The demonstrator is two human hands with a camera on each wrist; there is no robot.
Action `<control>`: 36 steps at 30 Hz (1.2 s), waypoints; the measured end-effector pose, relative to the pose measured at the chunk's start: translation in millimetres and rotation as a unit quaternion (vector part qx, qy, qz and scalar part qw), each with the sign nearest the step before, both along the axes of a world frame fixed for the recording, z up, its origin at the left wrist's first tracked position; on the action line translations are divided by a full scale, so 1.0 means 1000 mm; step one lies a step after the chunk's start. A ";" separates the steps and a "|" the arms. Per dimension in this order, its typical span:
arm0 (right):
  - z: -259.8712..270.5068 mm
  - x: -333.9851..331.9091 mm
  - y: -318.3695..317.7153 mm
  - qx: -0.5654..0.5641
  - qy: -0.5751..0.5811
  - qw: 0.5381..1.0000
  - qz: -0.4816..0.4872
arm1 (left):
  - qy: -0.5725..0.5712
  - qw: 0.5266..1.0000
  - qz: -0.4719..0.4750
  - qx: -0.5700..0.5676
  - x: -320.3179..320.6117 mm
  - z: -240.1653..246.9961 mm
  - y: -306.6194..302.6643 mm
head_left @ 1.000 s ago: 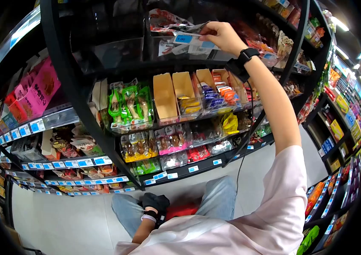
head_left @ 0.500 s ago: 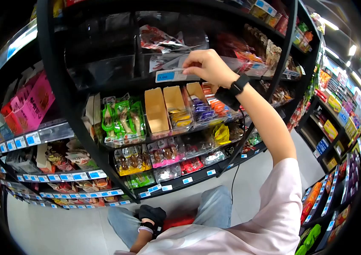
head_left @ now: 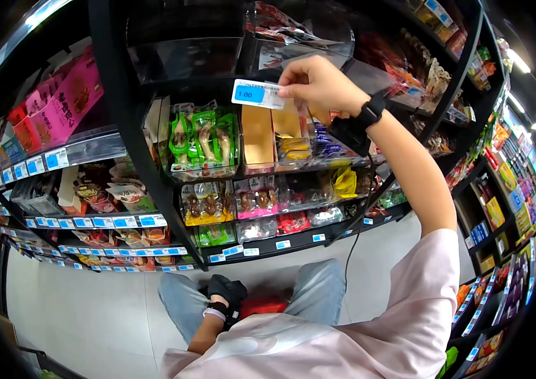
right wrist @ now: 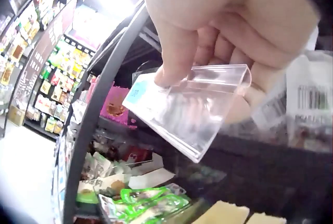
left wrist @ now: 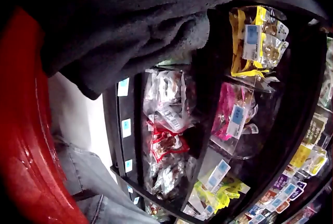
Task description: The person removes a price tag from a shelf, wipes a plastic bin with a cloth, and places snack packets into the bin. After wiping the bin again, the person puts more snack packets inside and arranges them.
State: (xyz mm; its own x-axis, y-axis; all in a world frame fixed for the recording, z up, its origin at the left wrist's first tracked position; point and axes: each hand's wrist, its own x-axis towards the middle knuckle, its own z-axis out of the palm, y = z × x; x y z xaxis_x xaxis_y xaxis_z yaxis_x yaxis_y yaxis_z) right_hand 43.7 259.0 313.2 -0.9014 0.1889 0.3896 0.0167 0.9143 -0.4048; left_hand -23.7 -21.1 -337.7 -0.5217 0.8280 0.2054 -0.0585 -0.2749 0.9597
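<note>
In the head view my right hand [head_left: 320, 82] pinches the end of a price tag [head_left: 250, 93], white and blue, between thumb and fingers. From the right wrist view, the tag sits in a clear plastic holder [right wrist: 200, 114] with the thumb [right wrist: 174, 52] lying on its face. It is held in front of a shelf with clear bins, apart from the shelf edge. My left hand [head_left: 219, 301] is low between the knees with a bunched black cloth [head_left: 229, 288] in its grip. That dark cloth [left wrist: 140, 31] covers the fingers in the left wrist view.
Below the tag are green snack packs [head_left: 205, 142], brown cardboard boxes [head_left: 258, 139] and yellow packs [head_left: 344, 183]. A black shelf post [head_left: 126, 126] stands at left, beside a pink box [head_left: 69, 104]. A cable [head_left: 359, 230] hangs from my right wrist. Something red [head_left: 265, 306] lies between the knees.
The price tag has come away from the shelf edge, drawn out towards me by my right hand and turned so its printed face shows. The left hand stays low with the cloth.
</note>
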 end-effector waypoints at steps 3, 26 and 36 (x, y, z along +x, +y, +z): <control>-0.017 -0.002 0.007 -0.070 -0.009 0.997 0.015 | 0.264 0.883 -0.156 -0.355 0.008 0.066 0.011; -0.044 0.088 -0.071 -0.333 -0.031 0.939 0.075 | 0.535 0.692 0.025 -0.484 0.010 0.188 0.038; -0.068 0.114 -0.109 0.375 0.262 0.868 0.194 | 0.156 0.984 -0.043 0.079 0.039 0.438 0.016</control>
